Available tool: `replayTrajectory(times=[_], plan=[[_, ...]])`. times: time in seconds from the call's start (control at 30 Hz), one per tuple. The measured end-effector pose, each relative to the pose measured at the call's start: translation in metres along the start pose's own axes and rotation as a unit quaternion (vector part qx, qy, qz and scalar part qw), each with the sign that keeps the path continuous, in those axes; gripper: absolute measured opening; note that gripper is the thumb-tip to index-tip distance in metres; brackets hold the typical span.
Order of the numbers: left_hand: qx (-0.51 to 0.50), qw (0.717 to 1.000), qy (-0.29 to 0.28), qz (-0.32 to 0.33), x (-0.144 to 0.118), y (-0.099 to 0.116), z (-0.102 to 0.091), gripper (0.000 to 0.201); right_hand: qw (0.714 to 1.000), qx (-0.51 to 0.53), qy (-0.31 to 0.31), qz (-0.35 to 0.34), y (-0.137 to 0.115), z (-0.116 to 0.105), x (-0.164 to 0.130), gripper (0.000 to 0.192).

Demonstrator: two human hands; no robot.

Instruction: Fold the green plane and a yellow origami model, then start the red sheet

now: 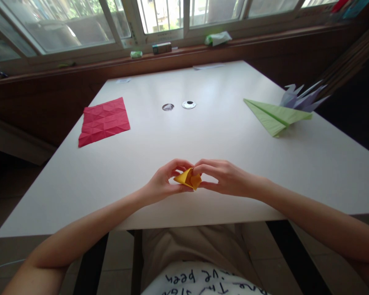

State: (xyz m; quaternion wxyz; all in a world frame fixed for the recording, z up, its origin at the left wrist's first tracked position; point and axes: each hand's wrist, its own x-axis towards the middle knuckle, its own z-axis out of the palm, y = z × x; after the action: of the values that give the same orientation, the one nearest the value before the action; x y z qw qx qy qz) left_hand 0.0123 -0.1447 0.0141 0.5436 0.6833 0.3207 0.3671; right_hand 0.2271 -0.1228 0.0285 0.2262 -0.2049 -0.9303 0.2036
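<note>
A small folded yellow paper point(186, 178), an origami piece with pointed flaps, is held between both hands close to the table's front edge. My left hand point(167, 178) pinches its left side, thumb below and fingers above. From the right, my right hand point(219, 175) grips the other side, with fingertips on the upper flap and the thumb low. Some folds are hidden behind the fingers.
On the white table point(153, 143) lie a creased red paper sheet point(105, 121) at left and two round discs point(189, 105) toward the back. A green paper plane point(278, 116) and lilac folded cranes point(301, 98) sit at right. Windows stand behind.
</note>
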Motion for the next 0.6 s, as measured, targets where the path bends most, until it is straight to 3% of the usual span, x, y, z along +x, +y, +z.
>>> replayTrajectory(times=[0.3,0.6], plan=[[-0.003,0.999,0.025,0.019,0.0002,-0.0001,-0.0011,0.042,0.995,0.051,0.059,0.061,0.0020,0.0027,-0.0006,0.023],[-0.053,0.998,0.034,0.013,0.0011,0.0018,0.0002,0.042,0.962,0.233,0.066,0.128,-0.0051,0.0013,0.0029,0.025]])
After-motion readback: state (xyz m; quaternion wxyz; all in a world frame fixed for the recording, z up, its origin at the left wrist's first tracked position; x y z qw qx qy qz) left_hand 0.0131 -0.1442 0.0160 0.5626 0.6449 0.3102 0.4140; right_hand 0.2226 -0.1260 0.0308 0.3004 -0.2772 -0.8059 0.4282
